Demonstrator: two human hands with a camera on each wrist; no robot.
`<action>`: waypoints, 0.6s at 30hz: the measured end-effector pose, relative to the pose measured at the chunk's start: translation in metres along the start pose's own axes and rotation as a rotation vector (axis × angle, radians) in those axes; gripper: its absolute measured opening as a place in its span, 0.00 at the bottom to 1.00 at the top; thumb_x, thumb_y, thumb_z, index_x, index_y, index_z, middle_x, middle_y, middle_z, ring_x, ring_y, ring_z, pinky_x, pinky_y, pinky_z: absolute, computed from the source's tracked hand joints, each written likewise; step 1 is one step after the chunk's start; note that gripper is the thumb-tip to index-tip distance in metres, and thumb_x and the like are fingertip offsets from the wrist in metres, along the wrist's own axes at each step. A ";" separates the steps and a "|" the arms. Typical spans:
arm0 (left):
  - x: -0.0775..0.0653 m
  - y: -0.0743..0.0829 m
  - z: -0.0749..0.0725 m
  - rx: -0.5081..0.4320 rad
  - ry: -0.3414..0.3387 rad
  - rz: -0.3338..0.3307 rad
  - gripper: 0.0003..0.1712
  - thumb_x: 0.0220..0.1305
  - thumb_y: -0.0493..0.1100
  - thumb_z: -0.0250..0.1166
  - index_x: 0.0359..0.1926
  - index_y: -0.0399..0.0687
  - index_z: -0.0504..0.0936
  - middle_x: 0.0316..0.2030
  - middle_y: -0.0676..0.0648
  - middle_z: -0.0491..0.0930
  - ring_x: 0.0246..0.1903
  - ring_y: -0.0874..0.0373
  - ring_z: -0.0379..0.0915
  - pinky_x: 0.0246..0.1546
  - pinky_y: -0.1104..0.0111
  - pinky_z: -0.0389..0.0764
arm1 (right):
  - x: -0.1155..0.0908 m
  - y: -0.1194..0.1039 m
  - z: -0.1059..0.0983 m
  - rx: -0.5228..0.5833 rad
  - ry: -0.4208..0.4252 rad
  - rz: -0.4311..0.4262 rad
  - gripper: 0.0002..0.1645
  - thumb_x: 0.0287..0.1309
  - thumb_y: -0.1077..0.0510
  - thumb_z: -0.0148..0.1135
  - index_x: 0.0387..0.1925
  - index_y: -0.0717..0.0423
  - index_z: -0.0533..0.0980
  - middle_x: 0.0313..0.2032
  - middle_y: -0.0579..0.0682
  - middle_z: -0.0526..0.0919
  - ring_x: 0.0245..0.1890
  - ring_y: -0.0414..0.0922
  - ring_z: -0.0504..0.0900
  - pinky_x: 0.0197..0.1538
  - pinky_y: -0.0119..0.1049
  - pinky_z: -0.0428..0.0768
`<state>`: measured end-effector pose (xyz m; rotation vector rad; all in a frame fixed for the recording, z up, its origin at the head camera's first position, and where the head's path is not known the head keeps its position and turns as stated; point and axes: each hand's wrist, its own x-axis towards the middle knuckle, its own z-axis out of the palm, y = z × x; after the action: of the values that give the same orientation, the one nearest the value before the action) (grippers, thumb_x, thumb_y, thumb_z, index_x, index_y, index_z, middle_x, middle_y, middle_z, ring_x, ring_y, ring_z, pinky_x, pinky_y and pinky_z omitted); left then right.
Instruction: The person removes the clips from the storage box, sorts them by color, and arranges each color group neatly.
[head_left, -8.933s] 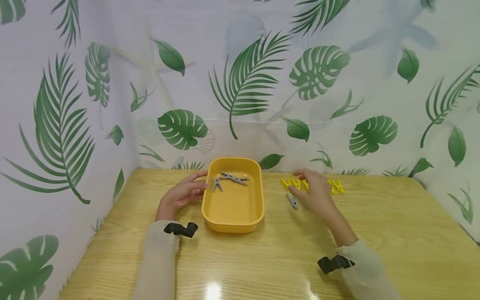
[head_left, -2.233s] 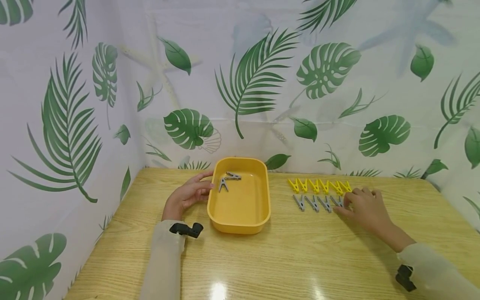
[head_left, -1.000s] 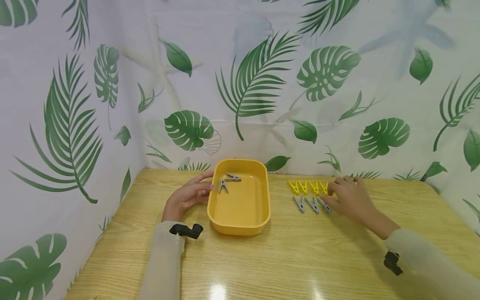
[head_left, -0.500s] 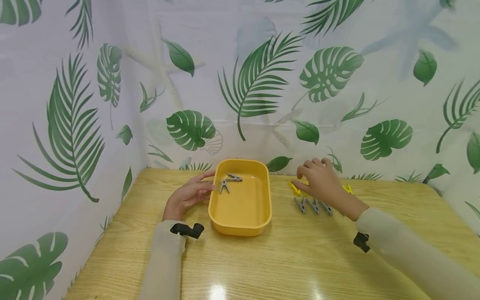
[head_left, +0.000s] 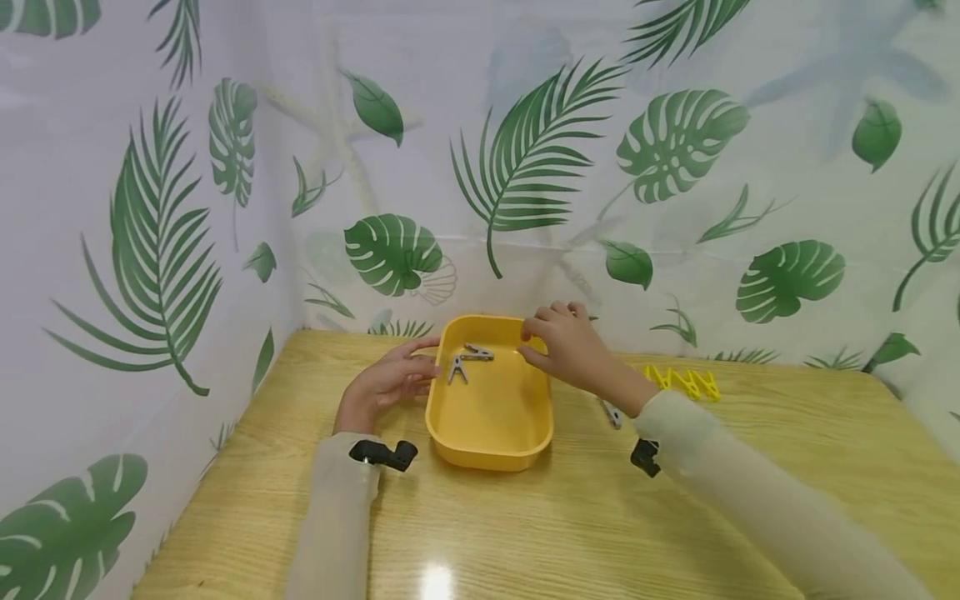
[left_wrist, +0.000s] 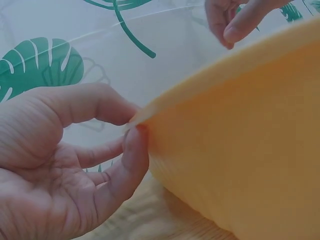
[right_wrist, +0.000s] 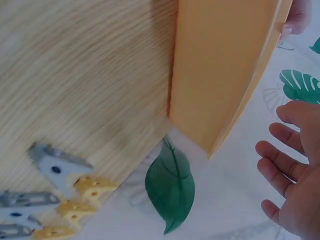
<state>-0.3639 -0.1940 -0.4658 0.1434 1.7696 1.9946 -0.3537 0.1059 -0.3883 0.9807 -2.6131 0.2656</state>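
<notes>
My left hand (head_left: 390, 382) pinches the left rim of a yellow-orange plastic bin (head_left: 491, 460) between thumb and finger, as the left wrist view confirms. Grey clothespins (head_left: 458, 369) lie in the bin's far left part. Over the bin's right rim hovers my right hand (head_left: 573, 348), fingers loosely bent; the right wrist view shows nothing in it. To the right on the table, yellow clothespins (head_left: 708, 386) stand in a row, partly covered by my right arm. A grey clothespin (head_left: 612, 414) shows beneath that wrist; other grey ones (right_wrist: 56, 167) appear in the right wrist view.
The wooden table (head_left: 480, 533) meets a white leaf-printed cloth (head_left: 555, 275) close behind the bin. More of this cloth hangs along the left side. A black wrist camera (head_left: 382, 454) sits on each sleeve.
My right hand has moved left from the clothespin rows to above the bin. Since the oldest frame, grey clothespins have gone from the bin into a row before the yellow ones. My left hand stays put.
</notes>
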 end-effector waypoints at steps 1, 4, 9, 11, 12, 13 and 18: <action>0.001 0.000 0.000 0.001 -0.002 -0.001 0.39 0.70 0.30 0.58 0.78 0.46 0.57 0.70 0.32 0.67 0.53 0.53 0.79 0.53 0.61 0.84 | 0.003 -0.002 0.001 0.014 -0.004 -0.002 0.09 0.61 0.53 0.72 0.35 0.54 0.82 0.36 0.53 0.84 0.40 0.53 0.74 0.54 0.58 0.67; 0.002 0.002 0.000 0.007 -0.009 0.002 0.39 0.70 0.29 0.57 0.78 0.45 0.57 0.69 0.29 0.68 0.47 0.56 0.82 0.47 0.64 0.85 | 0.011 -0.006 0.006 0.039 -0.022 -0.006 0.08 0.61 0.54 0.71 0.36 0.54 0.82 0.37 0.53 0.84 0.41 0.53 0.74 0.57 0.60 0.67; 0.002 0.005 0.000 0.036 -0.003 -0.001 0.37 0.70 0.30 0.58 0.77 0.45 0.58 0.66 0.30 0.72 0.46 0.56 0.82 0.45 0.65 0.86 | 0.022 -0.010 0.012 0.060 -0.075 0.001 0.07 0.62 0.55 0.70 0.38 0.54 0.83 0.39 0.53 0.84 0.43 0.53 0.75 0.59 0.61 0.68; 0.001 0.005 0.000 0.047 -0.002 -0.002 0.37 0.70 0.32 0.59 0.77 0.45 0.59 0.65 0.31 0.73 0.47 0.55 0.81 0.47 0.64 0.86 | 0.026 -0.013 0.015 0.068 -0.100 0.009 0.07 0.62 0.56 0.70 0.39 0.55 0.84 0.39 0.54 0.85 0.43 0.53 0.75 0.59 0.60 0.68; 0.001 0.005 0.000 0.048 0.001 -0.004 0.37 0.70 0.32 0.59 0.77 0.45 0.59 0.64 0.32 0.73 0.48 0.55 0.81 0.47 0.64 0.85 | 0.028 -0.014 0.017 0.071 -0.115 0.013 0.08 0.62 0.56 0.69 0.40 0.55 0.84 0.40 0.54 0.85 0.43 0.53 0.75 0.59 0.60 0.67; 0.001 0.005 0.000 0.050 0.002 -0.004 0.36 0.70 0.33 0.59 0.77 0.45 0.60 0.64 0.32 0.73 0.48 0.55 0.80 0.47 0.64 0.85 | 0.030 -0.015 0.020 0.072 -0.132 0.019 0.08 0.63 0.56 0.69 0.41 0.55 0.84 0.40 0.55 0.85 0.44 0.53 0.74 0.60 0.60 0.67; 0.000 0.005 0.003 0.067 0.001 0.009 0.36 0.71 0.32 0.57 0.77 0.43 0.59 0.66 0.31 0.71 0.51 0.52 0.79 0.45 0.65 0.84 | 0.037 -0.021 0.035 0.060 -0.205 0.032 0.10 0.64 0.57 0.68 0.46 0.55 0.84 0.44 0.55 0.86 0.45 0.53 0.75 0.62 0.60 0.67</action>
<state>-0.3637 -0.1920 -0.4607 0.1722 1.8399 1.9433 -0.3742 0.0576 -0.4053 1.0361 -2.8234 0.2655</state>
